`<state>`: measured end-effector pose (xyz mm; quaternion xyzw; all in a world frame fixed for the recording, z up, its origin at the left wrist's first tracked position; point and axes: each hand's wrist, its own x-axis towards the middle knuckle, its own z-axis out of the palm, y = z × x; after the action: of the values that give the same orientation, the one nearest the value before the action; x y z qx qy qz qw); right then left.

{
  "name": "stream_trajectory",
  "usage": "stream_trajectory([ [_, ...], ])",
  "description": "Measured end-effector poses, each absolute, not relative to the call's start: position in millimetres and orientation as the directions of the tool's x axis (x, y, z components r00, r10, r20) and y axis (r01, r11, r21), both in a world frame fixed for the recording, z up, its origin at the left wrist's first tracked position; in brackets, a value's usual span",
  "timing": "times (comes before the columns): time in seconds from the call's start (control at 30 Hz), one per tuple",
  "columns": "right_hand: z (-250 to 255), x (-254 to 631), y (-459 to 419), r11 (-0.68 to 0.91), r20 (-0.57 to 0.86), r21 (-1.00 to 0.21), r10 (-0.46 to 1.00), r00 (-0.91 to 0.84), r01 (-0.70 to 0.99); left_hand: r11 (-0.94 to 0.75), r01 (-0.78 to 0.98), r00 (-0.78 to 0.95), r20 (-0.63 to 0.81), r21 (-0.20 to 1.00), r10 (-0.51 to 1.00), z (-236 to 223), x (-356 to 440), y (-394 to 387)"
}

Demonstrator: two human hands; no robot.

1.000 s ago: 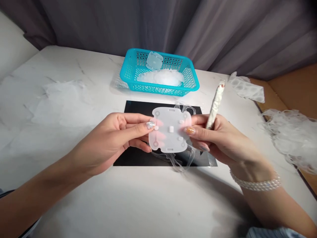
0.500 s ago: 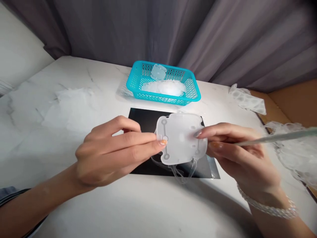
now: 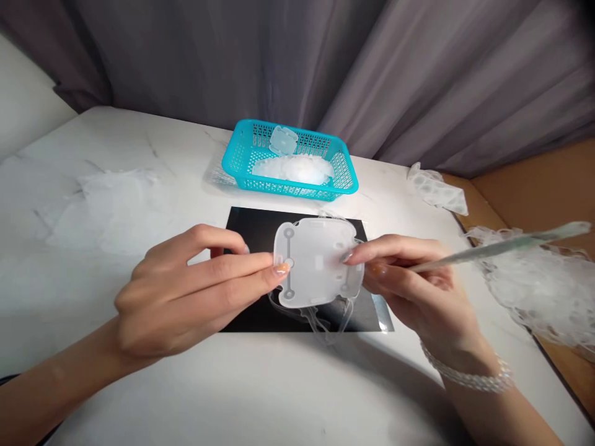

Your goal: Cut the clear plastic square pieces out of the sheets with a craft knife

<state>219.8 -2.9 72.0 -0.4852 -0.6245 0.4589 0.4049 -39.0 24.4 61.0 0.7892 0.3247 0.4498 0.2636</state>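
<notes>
The left hand [image 3: 171, 291] pinches one edge of a frosted, translucent plastic plate [image 3: 316, 263], and the right hand [image 3: 409, 279] pinches the opposite edge while curling around a slim pale stick [image 3: 493, 253]. Fingers hide parts of the rim. Thin clear straps [image 3: 320, 328] trail underneath, over a glossy black sheet [image 3: 251, 310] on the marble-patterned surface [image 3: 288, 384].

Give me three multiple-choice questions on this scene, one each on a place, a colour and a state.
1. What lies beneath the frosted plastic piece? A) a black sheet B) a wooden board C) a folded towel
2. What colour is the mesh basket? A) red B) teal C) yellow
3. The slim rod is: A) lying on the table B) inside the mesh basket C) held in the right hand

1 A: the sheet shows around the piece.
2 B: its walls are teal.
3 C: the fingers grip it.
</notes>
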Motion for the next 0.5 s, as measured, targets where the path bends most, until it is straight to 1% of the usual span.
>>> stream_trajectory([
  [0.03,72,218,-2,0.113,0.063,-0.959,0.979,-0.195,0.26,-0.756,0.321,0.394,0.646,0.57,0.654,58,-38,26],
  [0.07,71,217,-1,0.12,0.067,-0.951,0.98,-0.187,0.284,-0.826,0.361,0.411,0.722,0.432,0.557,55,-38,28],
  [0.1,70,216,1,0.128,0.078,-0.944,0.982,-0.172,0.305,-0.854,0.39,0.427,0.754,0.344,0.499,51,-37,29],
  [0.13,69,215,3,0.137,0.091,-0.934,0.984,-0.152,0.329,-0.849,0.409,0.434,0.748,0.334,0.503,48,-36,31],
  [0.2,65,219,10,0.155,0.128,-0.903,0.987,-0.092,0.402,-0.779,0.46,0.43,0.661,0.426,0.615,42,-34,35],
  [0.27,62,226,24,0.144,0.171,-0.845,0.985,0.006,0.515,-0.665,0.533,0.421,0.518,0.523,0.745,41,-34,38],
  [0.33,61,233,47,0.109,0.2,-0.798,0.976,0.088,0.593,-0.565,0.598,0.431,0.366,0.568,0.825,45,-34,39],
  [0.4,63,233,79,0.079,0.185,-0.792,0.976,0.114,0.606,-0.526,0.619,0.469,0.262,0.583,0.843,54,-35,35],
  [0.5,66,217,135,0.058,0.121,-0.82,0.99,0.074,0.57,-0.506,0.618,0.52,0.171,0.601,0.837,68,-37,23],
])
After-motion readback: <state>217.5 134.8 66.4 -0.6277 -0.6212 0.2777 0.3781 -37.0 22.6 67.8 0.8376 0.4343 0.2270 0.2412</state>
